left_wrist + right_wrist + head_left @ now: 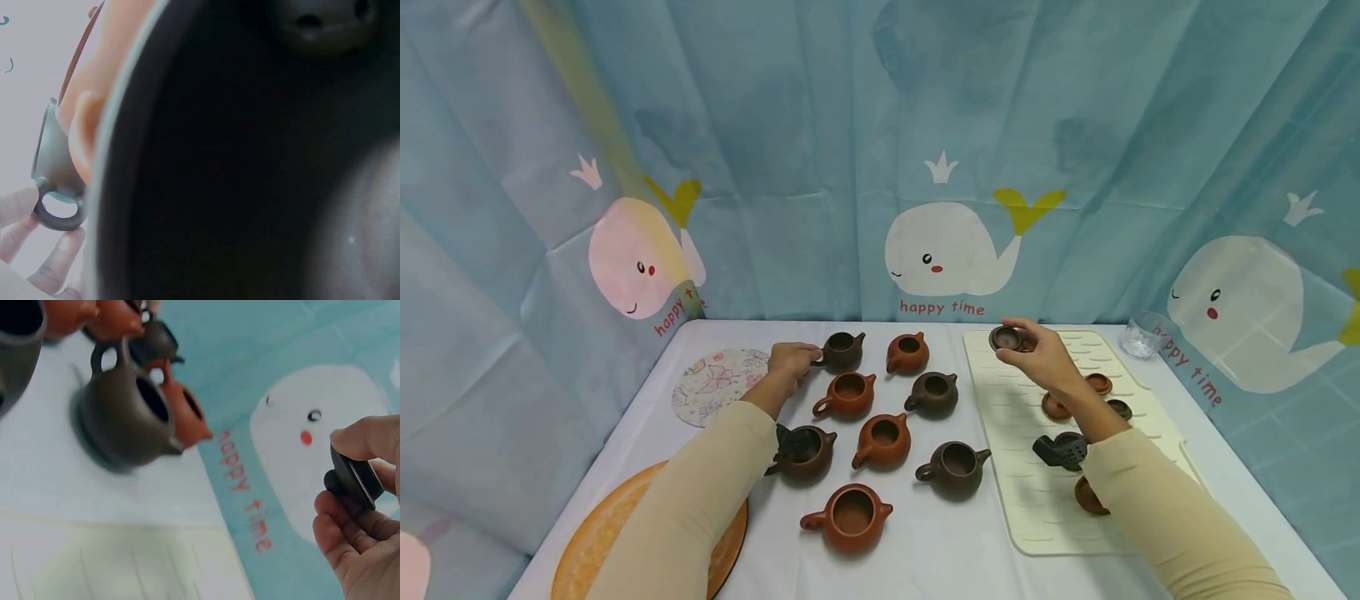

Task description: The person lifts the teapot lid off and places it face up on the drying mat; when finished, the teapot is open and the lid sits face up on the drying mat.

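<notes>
At the back left of the table, my left hand [793, 362] holds a small dark brown teapot [842, 352] by its handle. In the left wrist view, the thumb and fingertips touch the teapot's ring handle [60, 220]. Over the far end of the cream mat, my right hand [1041, 357] pinches a dark teapot lid [1005, 338]. The lid's hollow side faces the head camera; its knob [334, 482] shows in the right wrist view. Close by stand lidless teapots, including a reddish one [907, 354] and a dark one [934, 395].
More lidless teapots, such as a reddish-brown one [853, 518], stand toward the front. Several loose lids [1099, 383] lie on the cream mat [1026, 508]. A clear glass [1144, 335] stands at back right. Left are a patterned round mat [711, 387] and an orange round board [602, 529].
</notes>
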{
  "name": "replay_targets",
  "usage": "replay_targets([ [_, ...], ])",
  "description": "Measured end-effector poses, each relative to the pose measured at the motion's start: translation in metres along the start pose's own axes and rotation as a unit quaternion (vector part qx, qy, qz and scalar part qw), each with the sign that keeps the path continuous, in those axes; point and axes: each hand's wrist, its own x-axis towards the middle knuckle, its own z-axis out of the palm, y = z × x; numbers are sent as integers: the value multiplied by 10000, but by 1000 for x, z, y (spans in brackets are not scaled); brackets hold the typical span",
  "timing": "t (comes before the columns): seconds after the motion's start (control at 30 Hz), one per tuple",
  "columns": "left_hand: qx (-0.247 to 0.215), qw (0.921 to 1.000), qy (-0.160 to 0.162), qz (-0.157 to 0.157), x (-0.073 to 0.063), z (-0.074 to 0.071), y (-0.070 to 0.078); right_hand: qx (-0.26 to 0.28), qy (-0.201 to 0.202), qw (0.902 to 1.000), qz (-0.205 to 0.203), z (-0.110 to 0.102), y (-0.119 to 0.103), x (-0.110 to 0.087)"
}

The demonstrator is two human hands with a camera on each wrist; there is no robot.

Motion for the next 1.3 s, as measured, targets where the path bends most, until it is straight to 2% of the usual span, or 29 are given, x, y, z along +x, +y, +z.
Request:
replay_targets([
  [0.17,-10,10000,-39,88,0,-1,-1,5,83,9996,276,-10,14,-2],
  [0.43,-79,9999,-67,35,-1,-1,-1,-419,151,9965,712,-22,34,-2],
  [0.77,-75,10000,-27,47,-3,0,0,-781,54,9918,1009,-27,52,-1],
  [1.2,-92,9999,-20,38,0,1,-3,-1466,-373,9733,1728,-28,79,8],
  [1.3,-102,9999,-11,46,1,1,-3,-1550,-466,9709,1767,-29,82,8],
])
